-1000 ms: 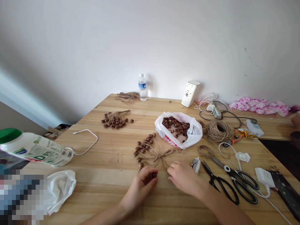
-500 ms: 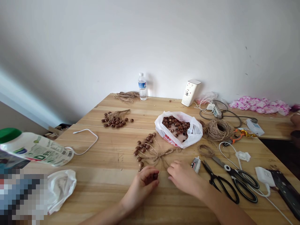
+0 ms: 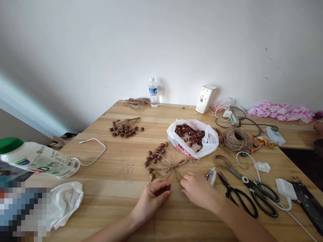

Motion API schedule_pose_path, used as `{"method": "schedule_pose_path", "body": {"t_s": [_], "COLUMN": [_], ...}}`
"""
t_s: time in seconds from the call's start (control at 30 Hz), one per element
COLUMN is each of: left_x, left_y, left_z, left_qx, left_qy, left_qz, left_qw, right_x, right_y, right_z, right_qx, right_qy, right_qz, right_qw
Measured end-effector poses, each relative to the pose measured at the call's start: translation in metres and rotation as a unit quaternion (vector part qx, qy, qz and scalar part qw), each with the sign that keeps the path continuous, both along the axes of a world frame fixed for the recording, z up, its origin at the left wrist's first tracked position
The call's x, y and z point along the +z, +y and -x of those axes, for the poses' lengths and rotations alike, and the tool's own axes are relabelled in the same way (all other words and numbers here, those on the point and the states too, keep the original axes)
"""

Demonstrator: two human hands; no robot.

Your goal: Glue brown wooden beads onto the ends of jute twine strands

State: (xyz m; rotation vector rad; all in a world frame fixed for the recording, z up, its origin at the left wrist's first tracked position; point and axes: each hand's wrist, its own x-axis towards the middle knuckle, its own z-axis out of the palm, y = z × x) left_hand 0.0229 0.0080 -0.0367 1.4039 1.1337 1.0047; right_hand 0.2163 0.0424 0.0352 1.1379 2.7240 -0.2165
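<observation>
In the head view my left hand (image 3: 152, 197) is closed, pinching a dark brown nutshell (image 3: 167, 188) between thumb and fingers. To its right my right hand (image 3: 195, 188) is curled with the fingertips together, close to the nutshell but apart from it. A thin strand from the twine bundle (image 3: 178, 165) reaches its fingertips; the exact grip is hidden. That bundle has a coiled, wrapped stem, and several brown shells (image 3: 153, 156) hang on its strands, fanned to the left. Behind it a white plastic bag (image 3: 174, 143) lies open, with many loose shells inside.
A glue tube (image 3: 211, 176) and two pairs of scissors (image 3: 249, 183) lie right of my right hand. Beyond are a twine roll (image 3: 236, 139) and cables. A finished-looking shell bunch (image 3: 126, 129), a water bottle (image 3: 153, 94) and a green-capped bottle (image 3: 40, 159) stand or lie further left.
Both hands stay almost in place. The nutshell in my left hand appears slightly turned. The whole view has shifted very slightly.
</observation>
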Motion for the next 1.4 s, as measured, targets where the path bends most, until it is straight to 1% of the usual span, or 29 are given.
{"method": "schedule_pose_path", "body": {"t_s": [0.1,0.47,0.9,1.07,1.4], "left_x": [0.003,0.007,0.014,0.013,0.013], "left_y": [0.000,0.001,0.001,0.002,0.002], "left_z": [0.000,0.000,0.000,0.001,0.002], "left_qx": [-0.002,0.007,0.002,0.004,0.001], "left_qy": [0.014,0.038,0.080,0.079,0.109], "left_qz": [-0.012,0.005,-0.006,-0.010,-0.031], "left_qw": [1.000,0.999,0.997,0.997,0.994], "right_x": [-0.001,-0.002,-0.001,-0.001,0.000], "right_y": [0.000,0.001,0.000,0.000,0.000], "right_z": [-0.001,0.000,0.000,0.000,-0.001], "right_qx": [0.002,0.002,-0.003,-0.006,-0.005], "right_qy": [0.000,0.000,0.001,0.002,0.005], "right_qz": [-0.003,-0.006,0.001,0.000,0.002], "right_qw": [1.000,1.000,1.000,1.000,1.000]}}
